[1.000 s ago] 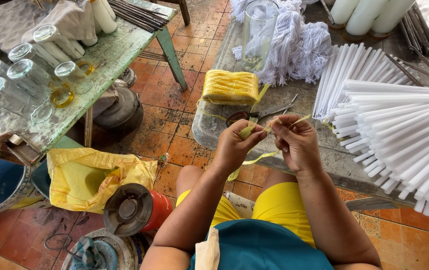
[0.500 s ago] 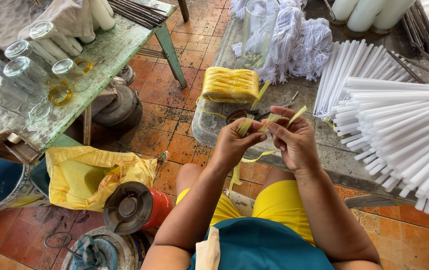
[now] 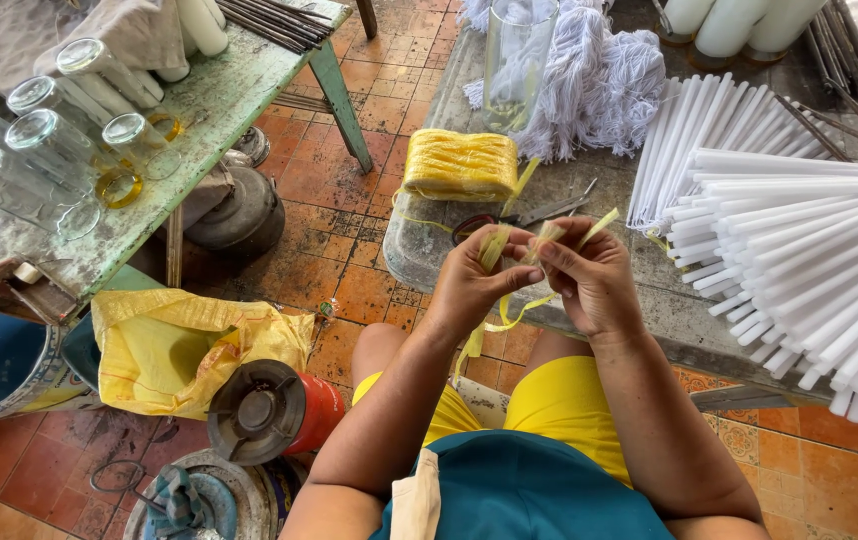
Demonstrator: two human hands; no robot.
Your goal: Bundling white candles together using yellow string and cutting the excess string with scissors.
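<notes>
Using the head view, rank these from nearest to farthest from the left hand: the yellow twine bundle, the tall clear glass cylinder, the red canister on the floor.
Measured from the left hand:
1. The yellow twine bundle, on the table just ahead of the hand.
2. The red canister, lying on the tiled floor down to the left.
3. The tall clear glass cylinder, at the table's far edge, beyond the bundle.

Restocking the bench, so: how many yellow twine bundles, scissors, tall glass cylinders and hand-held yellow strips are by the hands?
yellow twine bundle: 1
scissors: 1
tall glass cylinder: 1
yellow strip: 1
Total: 4
</notes>
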